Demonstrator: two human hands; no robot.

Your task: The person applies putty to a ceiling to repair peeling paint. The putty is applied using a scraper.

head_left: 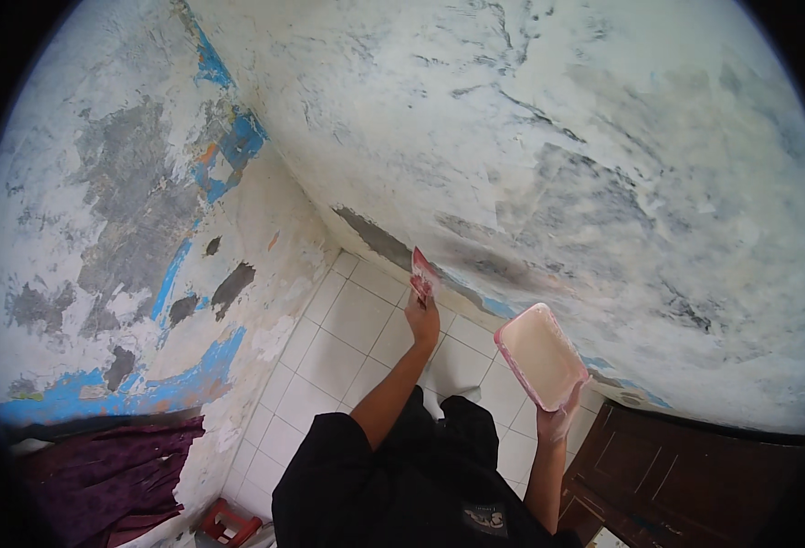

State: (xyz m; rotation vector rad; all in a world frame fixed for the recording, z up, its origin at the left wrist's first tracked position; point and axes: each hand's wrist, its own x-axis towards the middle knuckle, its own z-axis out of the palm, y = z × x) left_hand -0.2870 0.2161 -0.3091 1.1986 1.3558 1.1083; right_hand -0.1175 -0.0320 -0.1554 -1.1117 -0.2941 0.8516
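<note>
My left hand (422,315) is closed around a red putty scraper (422,267), smeared with white. Its blade is close to the lower part of the patchy wall (530,183); whether it touches cannot be made out. In my right hand (557,422) is a rectangular pink-rimmed tub (541,354), tilted so its inside shows. A smooth off-white paste coats or fills it. White smears mark the fingers and wrist of that hand.
At left, a second wall (137,183) has grey patches and peeling blue paint. White tiles (357,315) cover the floor. A dark wooden cabinet (667,475) stands at lower right. At lower left are a purple cloth (110,479) and a red plastic object (229,522).
</note>
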